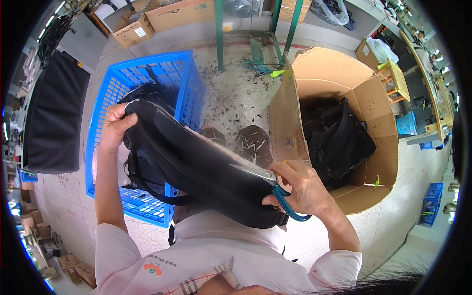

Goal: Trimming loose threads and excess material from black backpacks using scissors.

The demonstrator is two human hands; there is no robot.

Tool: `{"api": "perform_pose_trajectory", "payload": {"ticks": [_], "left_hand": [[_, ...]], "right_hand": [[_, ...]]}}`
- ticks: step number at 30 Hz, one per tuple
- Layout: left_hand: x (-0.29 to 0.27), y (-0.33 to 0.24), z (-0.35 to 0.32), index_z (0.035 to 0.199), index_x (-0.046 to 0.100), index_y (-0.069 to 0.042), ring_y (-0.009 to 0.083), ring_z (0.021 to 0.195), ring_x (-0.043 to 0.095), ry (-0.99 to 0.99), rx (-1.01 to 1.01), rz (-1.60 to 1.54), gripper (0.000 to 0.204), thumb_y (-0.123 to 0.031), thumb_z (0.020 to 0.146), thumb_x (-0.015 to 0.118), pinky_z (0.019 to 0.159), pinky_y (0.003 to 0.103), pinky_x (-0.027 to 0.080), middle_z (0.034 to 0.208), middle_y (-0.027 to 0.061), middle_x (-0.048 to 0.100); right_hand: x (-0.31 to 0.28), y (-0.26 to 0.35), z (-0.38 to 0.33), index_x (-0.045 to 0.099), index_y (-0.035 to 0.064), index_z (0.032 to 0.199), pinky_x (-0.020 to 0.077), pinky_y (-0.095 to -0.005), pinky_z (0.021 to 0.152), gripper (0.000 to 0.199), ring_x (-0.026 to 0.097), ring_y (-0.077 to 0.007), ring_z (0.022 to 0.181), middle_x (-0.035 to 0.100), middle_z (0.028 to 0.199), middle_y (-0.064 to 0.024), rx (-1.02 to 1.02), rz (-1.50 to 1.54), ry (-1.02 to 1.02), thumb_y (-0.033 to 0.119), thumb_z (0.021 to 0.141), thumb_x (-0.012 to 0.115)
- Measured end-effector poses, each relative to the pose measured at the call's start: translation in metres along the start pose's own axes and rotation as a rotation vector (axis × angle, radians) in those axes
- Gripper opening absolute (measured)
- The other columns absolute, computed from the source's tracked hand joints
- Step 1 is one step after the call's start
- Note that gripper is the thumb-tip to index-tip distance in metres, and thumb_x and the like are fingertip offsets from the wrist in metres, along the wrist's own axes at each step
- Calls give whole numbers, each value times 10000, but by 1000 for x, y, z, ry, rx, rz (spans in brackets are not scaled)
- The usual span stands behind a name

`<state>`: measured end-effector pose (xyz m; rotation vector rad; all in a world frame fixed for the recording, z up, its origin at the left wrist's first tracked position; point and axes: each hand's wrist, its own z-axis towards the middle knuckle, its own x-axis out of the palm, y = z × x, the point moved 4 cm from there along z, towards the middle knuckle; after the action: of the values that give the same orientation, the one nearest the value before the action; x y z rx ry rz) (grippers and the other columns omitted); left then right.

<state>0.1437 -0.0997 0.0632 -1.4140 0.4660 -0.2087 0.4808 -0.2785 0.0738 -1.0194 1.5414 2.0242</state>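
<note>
A long padded black strap (196,164) stretches across my lap, with a pale raw edge along its far side. My left hand (117,124) pinches its upper left end, thumb on top. In my right hand (301,189) is a pair of scissors (281,194) with blue-green handles. Their metal blades point left and lie along the pale edge of the strap. The fingers of that hand also press near the strap's right end, where a dark buckle-like piece shows. Loose black webbing hangs below the strap, over the rim of a blue plastic crate (189,73).
The crate at my left holds more black fabric pieces. To my right stands an open cardboard box (339,69) with black bags (339,137) inside. Black scraps litter the floor (231,93) beyond my feet. Green metal legs (220,34) rise ahead; a black padded panel (56,113) stands far left.
</note>
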Motion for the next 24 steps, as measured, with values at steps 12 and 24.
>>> {"api": "perform_pose_trajectory", "payload": {"ticks": [12, 24], "left_hand": [[-5, 6, -5, 962, 650, 1, 96, 753, 589, -7, -29, -71, 220, -109, 771, 658, 704, 218, 454, 861, 30, 658], [-12, 13, -11, 939, 658, -5, 85, 729, 578, 32, 0, -126, 246, -155, 746, 691, 702, 208, 446, 837, 14, 656]], "right_hand": [[4, 3, 13, 571, 12, 939, 440, -310, 511, 518, 516, -210, 559, 494, 633, -73, 16, -80, -1, 254, 556, 823], [-5, 8, 21, 557, 31, 962, 464, -330, 539, 542, 541, -244, 610, 504, 676, -76, 55, -148, 41, 243, 544, 828]]}}
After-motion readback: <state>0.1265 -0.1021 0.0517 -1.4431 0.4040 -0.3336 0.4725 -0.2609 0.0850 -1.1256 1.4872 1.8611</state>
